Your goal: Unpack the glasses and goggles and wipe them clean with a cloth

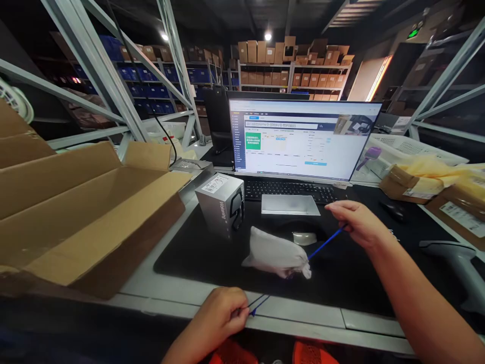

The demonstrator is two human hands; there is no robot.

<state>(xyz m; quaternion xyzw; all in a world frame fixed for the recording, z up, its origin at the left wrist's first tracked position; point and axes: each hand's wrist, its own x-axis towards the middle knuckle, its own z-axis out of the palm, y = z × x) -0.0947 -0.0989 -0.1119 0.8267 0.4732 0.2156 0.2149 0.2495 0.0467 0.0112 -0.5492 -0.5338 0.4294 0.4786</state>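
Note:
A white drawstring pouch (276, 253) lies on the black desk mat, its gathered mouth toward the right. My right hand (354, 222) is closed on a blue drawstring (325, 244) that runs taut down to the pouch's mouth. At the table's front edge, my left hand (227, 311) pinches another blue cord end (259, 305). Behind the pouch lies a small clear plastic piece (304, 238). A silver-grey box (215, 205) with a printed label stands to the pouch's left. Farther back, a shallow silver box part (290, 205) rests in front of the keyboard.
A large open cardboard carton (94, 202) takes up the left side. A monitor (299, 146) and black keyboard (273, 190) stand at the back. On the right are a mouse (392, 211), a handheld scanner (454, 263), wrapped parcels (462, 207) and a white basket (413, 149).

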